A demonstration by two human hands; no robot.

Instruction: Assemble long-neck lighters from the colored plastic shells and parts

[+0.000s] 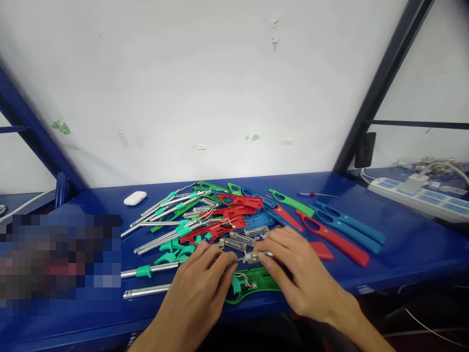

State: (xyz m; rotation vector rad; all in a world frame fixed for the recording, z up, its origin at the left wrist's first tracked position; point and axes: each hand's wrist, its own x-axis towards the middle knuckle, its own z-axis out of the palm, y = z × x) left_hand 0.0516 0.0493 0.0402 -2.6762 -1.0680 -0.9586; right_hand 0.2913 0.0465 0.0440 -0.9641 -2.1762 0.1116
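Observation:
Between the fingertips of my right hand point(293, 271) is a small clear lighter fuel tank point(252, 257) with a pale fitting. My left hand point(205, 276) is closed in a pinch just left of the tank; a thin piece runs from its fingertips towards the tank, too small to name. Under both hands lies an open green lighter casing half point(264, 283), with white wires and a teal trigger point(236, 283) inside. A metal lighter tube point(146, 292) extends left from behind my left hand. More clear tanks point(234, 242) lie just beyond my fingers.
Red casing halves point(216, 230), teal triggers point(172, 252) and several metal tubes point(161, 244) are heaped behind. Blue casings point(348, 227), a red casing point(333, 239) and a screwdriver point(311, 194) lie right. A white earbud case point(135, 198) sits back left; a power strip point(425, 195) far right.

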